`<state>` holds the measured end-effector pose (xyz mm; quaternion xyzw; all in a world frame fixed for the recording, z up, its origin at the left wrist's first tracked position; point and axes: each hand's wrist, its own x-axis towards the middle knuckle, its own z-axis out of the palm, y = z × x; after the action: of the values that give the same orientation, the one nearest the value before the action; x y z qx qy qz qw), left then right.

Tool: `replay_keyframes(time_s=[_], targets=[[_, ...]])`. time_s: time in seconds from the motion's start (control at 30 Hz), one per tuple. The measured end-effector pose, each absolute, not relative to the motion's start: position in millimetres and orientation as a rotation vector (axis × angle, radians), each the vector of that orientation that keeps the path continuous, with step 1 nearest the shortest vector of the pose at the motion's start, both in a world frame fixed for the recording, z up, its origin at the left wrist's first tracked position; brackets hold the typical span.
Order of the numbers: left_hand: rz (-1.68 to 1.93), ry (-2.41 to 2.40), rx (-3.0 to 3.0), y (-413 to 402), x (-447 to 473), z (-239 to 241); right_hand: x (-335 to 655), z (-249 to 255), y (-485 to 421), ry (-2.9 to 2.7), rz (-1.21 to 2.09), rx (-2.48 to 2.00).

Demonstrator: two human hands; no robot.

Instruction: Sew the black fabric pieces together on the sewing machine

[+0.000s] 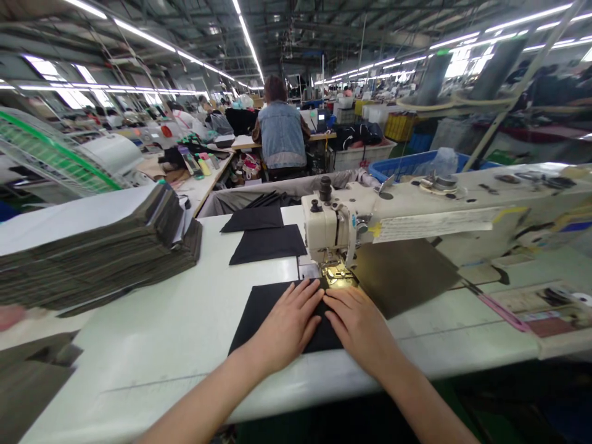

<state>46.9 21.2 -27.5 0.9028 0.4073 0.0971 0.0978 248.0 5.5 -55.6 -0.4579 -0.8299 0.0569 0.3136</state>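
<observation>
Both hands lie flat on a black fabric panel [250,320] on the pale table of a sewing machine [330,228]. My left hand [291,317] presses on its middle, fingers stretched toward the needle area. Close beside it, my right hand [358,324] rests at the panel's right side, fingertips just in front of the lit presser foot [338,274]. The panel's far right edge reaches the foot; whether it is under the needle I cannot tell. Right of the foot lies a dark olive sheet [402,271], partly under the machine arm.
Behind the panel lie two black pieces [268,243]. A tall stack of grey-brown cut pieces [92,259] stands at the left. Pink-handled scissors [504,311] and a parts tray [550,308] are on the right. A person in a denim vest [281,132] sits ahead.
</observation>
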Motion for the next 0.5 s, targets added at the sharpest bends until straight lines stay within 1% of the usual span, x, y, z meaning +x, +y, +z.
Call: replay_keyframes(time_s=[0.27, 0.5], targets=[[0.274, 1.142, 2.661, 37.3, 39.3, -24.3, 255.8, -59.2, 17.9, -2.171, 0.232, -1.19], [0.27, 1.134, 2.66, 40.3, 43.1, -22.8, 255.3, -59.2, 21.3, -2.145, 0.219, -1.187]])
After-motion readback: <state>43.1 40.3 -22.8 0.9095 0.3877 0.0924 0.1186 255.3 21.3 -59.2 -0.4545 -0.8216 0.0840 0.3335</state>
